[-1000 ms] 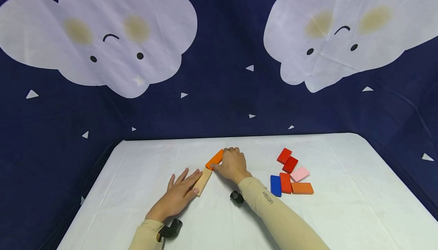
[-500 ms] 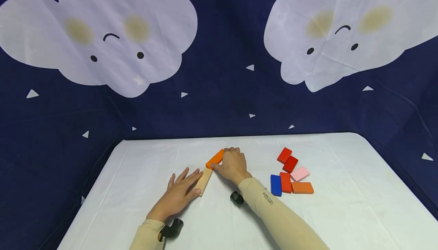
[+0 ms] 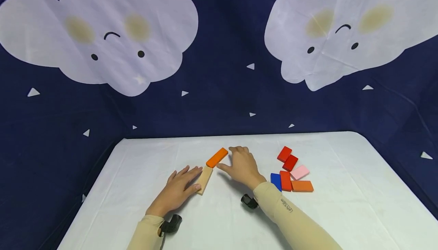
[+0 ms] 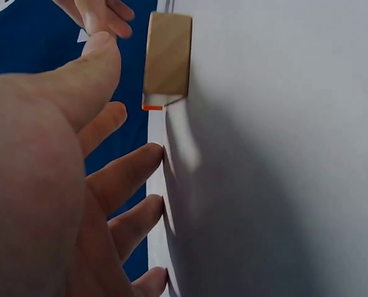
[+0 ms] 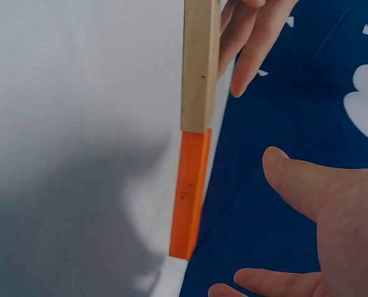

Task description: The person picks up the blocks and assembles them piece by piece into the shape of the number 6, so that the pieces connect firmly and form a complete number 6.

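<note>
A plain wooden block point(image 3: 205, 180) lies slanted on the white table, its far end meeting the near end of an orange block point(image 3: 217, 157); in the right wrist view the two form a nearly straight line. My left hand point(image 3: 178, 189) is at the wooden block's left side, fingers spread, thumb overlapping its near edge in the head view. The left wrist view shows the wooden block point(image 4: 168, 54) end-on, beyond the thumb. Just right of the orange block point(image 5: 188, 195), my right hand point(image 3: 243, 166) is spread, thumb and fingers apart, holding nothing.
Over to the right lies a group of small blocks: red ones point(image 3: 284, 154), a pink one point(image 3: 299, 172), a blue one point(image 3: 275, 182) and another orange one point(image 3: 302, 186). Behind the table point(image 3: 328, 219) hangs a dark blue cloth point(image 3: 226, 102) with clouds.
My right hand has let go of the orange block and moved off to the right, partly covering the blue block. The left hand has loosened slightly from the wooden block; both blocks stay in place.
</note>
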`<state>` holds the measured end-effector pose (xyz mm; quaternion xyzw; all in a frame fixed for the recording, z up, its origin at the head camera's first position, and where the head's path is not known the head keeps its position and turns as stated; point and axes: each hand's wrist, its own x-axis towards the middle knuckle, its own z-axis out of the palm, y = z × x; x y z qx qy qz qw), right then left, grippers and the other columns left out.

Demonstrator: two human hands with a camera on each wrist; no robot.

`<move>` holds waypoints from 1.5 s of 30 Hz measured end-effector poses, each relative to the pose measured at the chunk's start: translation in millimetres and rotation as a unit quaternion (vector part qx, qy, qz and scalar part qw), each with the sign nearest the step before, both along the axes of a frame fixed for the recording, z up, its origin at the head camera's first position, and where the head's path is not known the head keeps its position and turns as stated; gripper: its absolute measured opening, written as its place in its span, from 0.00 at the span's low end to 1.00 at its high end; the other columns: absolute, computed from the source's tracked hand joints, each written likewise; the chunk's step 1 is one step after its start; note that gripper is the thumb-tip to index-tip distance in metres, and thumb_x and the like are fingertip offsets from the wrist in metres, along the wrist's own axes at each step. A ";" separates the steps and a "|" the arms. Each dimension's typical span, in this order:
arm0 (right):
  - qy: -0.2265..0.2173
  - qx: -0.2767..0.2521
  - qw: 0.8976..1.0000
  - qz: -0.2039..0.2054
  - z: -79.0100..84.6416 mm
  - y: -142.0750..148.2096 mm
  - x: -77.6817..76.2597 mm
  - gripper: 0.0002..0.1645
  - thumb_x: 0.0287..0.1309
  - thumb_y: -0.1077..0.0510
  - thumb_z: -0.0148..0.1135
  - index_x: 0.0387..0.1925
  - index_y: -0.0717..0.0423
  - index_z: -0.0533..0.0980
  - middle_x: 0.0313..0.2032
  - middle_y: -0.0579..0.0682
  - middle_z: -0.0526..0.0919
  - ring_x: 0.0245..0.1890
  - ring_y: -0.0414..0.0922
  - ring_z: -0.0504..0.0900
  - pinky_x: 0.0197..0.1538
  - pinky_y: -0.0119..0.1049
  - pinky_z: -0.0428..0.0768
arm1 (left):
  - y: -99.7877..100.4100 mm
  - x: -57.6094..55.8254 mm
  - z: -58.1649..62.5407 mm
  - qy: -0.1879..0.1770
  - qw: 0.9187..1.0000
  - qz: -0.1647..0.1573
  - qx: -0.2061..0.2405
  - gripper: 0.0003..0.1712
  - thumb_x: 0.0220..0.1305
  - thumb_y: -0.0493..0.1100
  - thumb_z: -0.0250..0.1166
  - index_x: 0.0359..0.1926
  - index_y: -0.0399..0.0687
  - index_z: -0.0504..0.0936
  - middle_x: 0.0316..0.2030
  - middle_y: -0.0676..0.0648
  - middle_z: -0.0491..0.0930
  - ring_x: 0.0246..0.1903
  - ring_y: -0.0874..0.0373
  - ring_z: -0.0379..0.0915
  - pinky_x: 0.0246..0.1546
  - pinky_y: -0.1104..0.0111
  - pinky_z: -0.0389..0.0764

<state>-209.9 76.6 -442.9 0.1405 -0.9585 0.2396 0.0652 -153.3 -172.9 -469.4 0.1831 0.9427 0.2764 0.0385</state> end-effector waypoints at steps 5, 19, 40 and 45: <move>0.007 -0.016 1.000 0.004 6.8 17.7 11.0 0.46 0.53 0.37 0.74 0.61 0.67 0.75 0.58 0.62 0.80 0.59 0.59 0.74 0.63 0.54 0.73 | -4.1 -7.2 5.8 -0.003 1.000 -0.008 -0.006 0.33 0.74 0.58 0.57 0.75 0.54 0.67 0.72 0.46 0.66 0.74 0.42 0.54 0.73 0.39 0.45; 0.044 -0.019 0.998 0.034 4.8 87.1 36.1 0.45 0.54 0.39 0.74 0.64 0.63 0.74 0.61 0.59 0.77 0.61 0.56 0.71 0.62 0.54 0.75 | -2.6 -24.6 11.9 0.020 0.997 -0.069 -0.026 0.30 0.78 0.52 0.52 0.76 0.52 0.64 0.73 0.46 0.64 0.74 0.43 0.55 0.74 0.44 0.49; 0.077 0.043 0.994 0.059 -16.7 145.3 66.5 0.45 0.50 0.37 0.76 0.61 0.61 0.76 0.57 0.55 0.79 0.57 0.52 0.72 0.56 0.54 0.79 | 4.2 -53.9 18.9 -0.016 0.991 -0.135 0.019 0.31 0.77 0.50 0.55 0.76 0.54 0.64 0.75 0.47 0.60 0.75 0.47 0.53 0.74 0.46 0.50; 0.080 0.080 0.992 0.063 -19.8 151.7 66.1 0.47 0.49 0.36 0.76 0.61 0.64 0.76 0.56 0.56 0.79 0.56 0.53 0.73 0.59 0.54 0.77 | 8.8 -59.0 17.6 -0.022 0.990 -0.140 0.000 0.30 0.78 0.52 0.54 0.76 0.54 0.63 0.75 0.46 0.59 0.75 0.48 0.52 0.74 0.46 0.49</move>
